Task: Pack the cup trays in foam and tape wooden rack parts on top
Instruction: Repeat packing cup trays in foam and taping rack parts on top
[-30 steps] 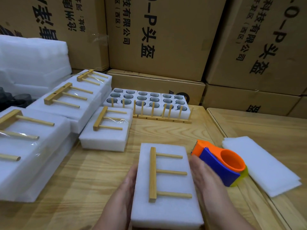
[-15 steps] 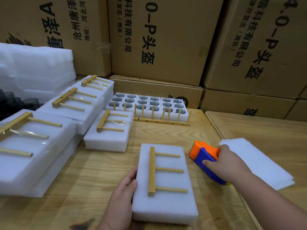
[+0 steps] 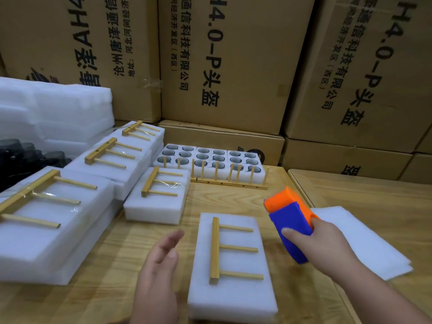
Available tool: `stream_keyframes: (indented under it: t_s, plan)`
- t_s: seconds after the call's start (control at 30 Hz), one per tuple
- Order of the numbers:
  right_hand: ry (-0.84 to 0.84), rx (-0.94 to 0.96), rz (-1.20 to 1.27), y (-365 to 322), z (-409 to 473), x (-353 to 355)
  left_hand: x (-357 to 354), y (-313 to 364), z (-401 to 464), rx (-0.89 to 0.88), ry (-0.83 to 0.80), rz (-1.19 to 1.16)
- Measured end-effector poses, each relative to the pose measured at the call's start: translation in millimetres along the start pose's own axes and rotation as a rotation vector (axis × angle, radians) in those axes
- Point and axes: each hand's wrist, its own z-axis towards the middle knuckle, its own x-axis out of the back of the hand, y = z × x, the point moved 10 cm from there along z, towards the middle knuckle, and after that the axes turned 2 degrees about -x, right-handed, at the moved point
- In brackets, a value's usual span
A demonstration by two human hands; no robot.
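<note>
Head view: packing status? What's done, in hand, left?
Done: several white foam packs on the left carry wooden rack parts, and clear tape glints on some, such as the nearest finished pack.

In hand: the right hand grips the orange-and-blue tape dispenser; the left hand is open beside the front foam pack, whose wooden rack part shows no tape.

Left: open cup trays at the back.

Foam block (image 3: pixel 233 293): white, rectangular, flat on the desk (image 3: pixel 98 298).
Rack part (image 3: pixel 216 250): a wooden bar with three pegs pointing right, flat on the foam block, untaped.
Tape dispenser (image 3: pixel 289 225): orange and blue, held above the desk, right of the foam block.
Cup trays (image 3: pixel 208 157): white foam with rows of cups, beyond the foam block.
</note>
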Motion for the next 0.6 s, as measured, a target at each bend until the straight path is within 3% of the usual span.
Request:
stream_keyframes:
  t_s: [0.1,0.2,0.3,0.43,0.6]
  plan:
    - [-0.088,0.085,0.504,-44,-27,9,-38,40,-10,-0.148,-0.215,0.088]
    - [-0.357,0.115,1.029,-91,-54,-4,-83,43,-17,-0.040,-0.479,0.173]
    - [-0.562,0.059,1.360,-120,-79,-21,-107,38,-20,0.081,-0.643,0.153]
    - [-0.578,-0.029,1.479,-120,-92,-37,-101,30,-14,0.104,-0.614,0.144]
    - [-0.630,-0.013,1.362,-111,-99,-48,-93,19,-22,0.128,-0.679,0.208]
